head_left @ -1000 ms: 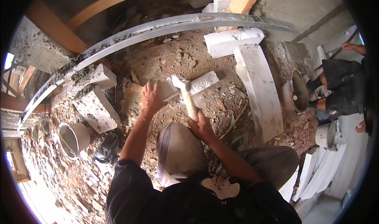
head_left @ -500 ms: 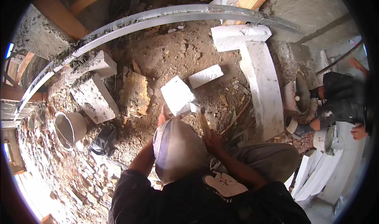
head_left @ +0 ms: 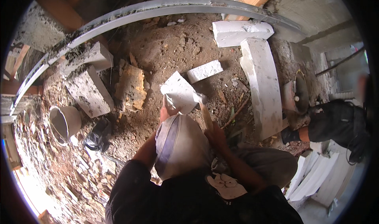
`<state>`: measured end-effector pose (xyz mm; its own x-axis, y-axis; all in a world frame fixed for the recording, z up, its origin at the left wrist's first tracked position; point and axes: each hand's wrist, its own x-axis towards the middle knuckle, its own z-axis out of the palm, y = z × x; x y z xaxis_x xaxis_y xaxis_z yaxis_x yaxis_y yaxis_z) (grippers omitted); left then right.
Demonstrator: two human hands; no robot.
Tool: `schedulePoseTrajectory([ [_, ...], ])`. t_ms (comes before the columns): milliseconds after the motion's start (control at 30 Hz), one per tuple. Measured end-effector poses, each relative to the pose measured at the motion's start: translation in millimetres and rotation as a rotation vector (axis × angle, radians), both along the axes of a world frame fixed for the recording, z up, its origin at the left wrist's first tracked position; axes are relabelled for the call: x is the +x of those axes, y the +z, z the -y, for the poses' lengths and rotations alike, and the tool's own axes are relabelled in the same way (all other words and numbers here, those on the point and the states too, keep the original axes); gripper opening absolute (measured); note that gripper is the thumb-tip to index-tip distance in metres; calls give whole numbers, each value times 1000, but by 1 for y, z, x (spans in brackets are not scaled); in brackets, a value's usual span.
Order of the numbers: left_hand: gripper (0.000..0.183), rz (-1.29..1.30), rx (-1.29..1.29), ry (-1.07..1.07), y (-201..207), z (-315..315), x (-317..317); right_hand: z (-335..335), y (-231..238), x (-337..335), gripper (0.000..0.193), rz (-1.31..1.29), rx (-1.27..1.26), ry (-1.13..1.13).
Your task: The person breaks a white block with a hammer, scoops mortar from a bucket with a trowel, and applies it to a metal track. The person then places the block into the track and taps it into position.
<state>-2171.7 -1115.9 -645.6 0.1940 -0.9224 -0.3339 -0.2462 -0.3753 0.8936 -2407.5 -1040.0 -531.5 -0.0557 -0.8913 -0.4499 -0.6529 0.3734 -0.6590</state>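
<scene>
My left hand [head_left: 167, 112] grips the near left edge of a white, lightweight-looking building block [head_left: 178, 93] standing on the dirt. My right hand [head_left: 215, 134] is closed round the wooden handle of a hammer [head_left: 206, 116]. The hammer's metal head is at the block's right edge; whether it touches is hard to tell. Just beyond lies a smaller white block piece [head_left: 205, 71] with a rough side. A pale cap [head_left: 183, 143] with a purple band hides part of my left forearm and the near side of the block.
A long white block [head_left: 261, 89] lies to the right, another [head_left: 241, 33] at its far end. Left are dirty blocks [head_left: 90, 91], a bucket [head_left: 65, 124] and a black plastic bag [head_left: 98, 135]. A metal rail [head_left: 158, 11] crosses the far side. A person's leg [head_left: 304, 134] is at the right.
The hammer head has shifted slightly away from me along the block's right edge. My left hand stays on the block. At the right, the other person has changed posture; their hands no longer show clearly.
</scene>
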Motion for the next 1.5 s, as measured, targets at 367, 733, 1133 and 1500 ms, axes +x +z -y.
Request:
schedulePoseTrajectory([
  [367, 104, 43, 114, -126, 9, 19, 9, 100, -7, 63, 34, 168, -400, 180],
  [733, 106, 92, 62, -174, -9, 20, 9, 121, 48, 65, 26, 81, -679, 295],
  [1133, 107, 83, 68, -164, -32, 19, 10, 109, 17, 55, 27, -92, -496, 390],
  [1500, 108, 69, -20, -153, -36, 25, 10, 88, 32, 40, 37, -199, -149, 360],
])
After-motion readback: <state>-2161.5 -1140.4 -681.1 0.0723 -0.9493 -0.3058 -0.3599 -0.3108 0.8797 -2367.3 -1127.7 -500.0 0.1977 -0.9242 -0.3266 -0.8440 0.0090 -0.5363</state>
